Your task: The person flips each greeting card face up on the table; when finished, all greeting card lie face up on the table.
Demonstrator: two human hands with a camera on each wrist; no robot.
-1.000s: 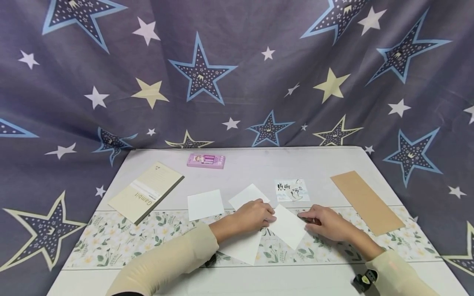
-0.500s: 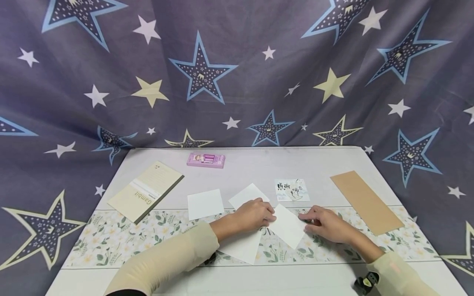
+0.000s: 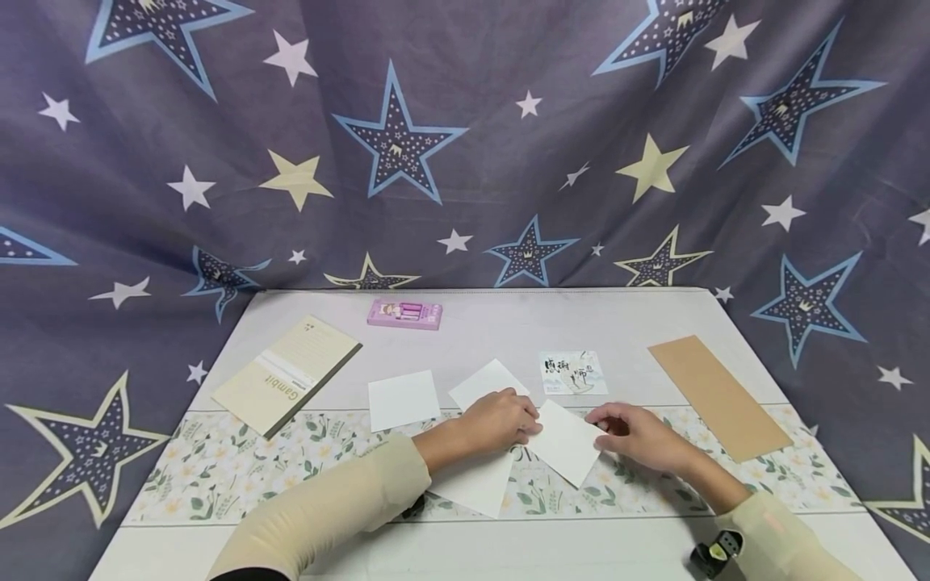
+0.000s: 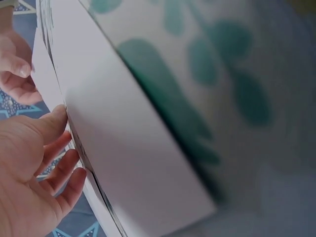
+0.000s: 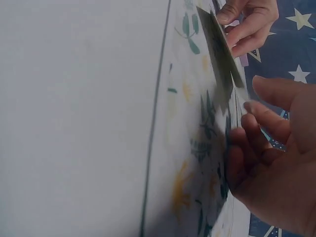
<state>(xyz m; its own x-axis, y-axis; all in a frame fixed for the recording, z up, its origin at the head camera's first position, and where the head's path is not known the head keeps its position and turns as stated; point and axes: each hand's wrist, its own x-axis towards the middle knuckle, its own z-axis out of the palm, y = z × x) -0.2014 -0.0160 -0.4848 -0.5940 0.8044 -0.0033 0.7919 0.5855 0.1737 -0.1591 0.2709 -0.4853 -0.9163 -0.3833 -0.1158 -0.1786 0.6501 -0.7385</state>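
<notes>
Paper square (image 3: pixel 569 448), white, sits near the middle of the tabletop (image 3: pixel 465 555), over the floral band (image 3: pixel 291 468), turned with one corner toward the near edge; left hand (image 3: pixel 497 424) covers its left corner, fingers bent and fingertips touching the paper; whether this grip pinches the corner or only presses it cannot be told; right hand (image 3: pixel 643 440) is at the right corner, thumb and forefinger parted by a small gap with the other fingers loosely bent, so this grip is narrow but not closed.

White paper shows on both sides of the left hand: a near section (image 3: pixel 475 488) below the hand and forearm, and a far section (image 3: pixel 487 383) beyond the knuckles; whether the two join under the hand cannot be seen; a separate white sheet (image 3: pixel 403 402) lies flat to the left of the far section, near it; a small card with black brush lettering (image 3: pixel 574 373) lies just beyond the paper square.

A cream notebook marked "Gambit" (image 3: pixel 286 375) lies slanted at the left; a pink flat box (image 3: pixel 404 315) lies near the far edge; a brown rectangular sheet (image 3: pixel 719 395) lies slanted at the right; a dark star-patterned curtain (image 3: pixel 465 121) hangs behind the tabletop.
</notes>
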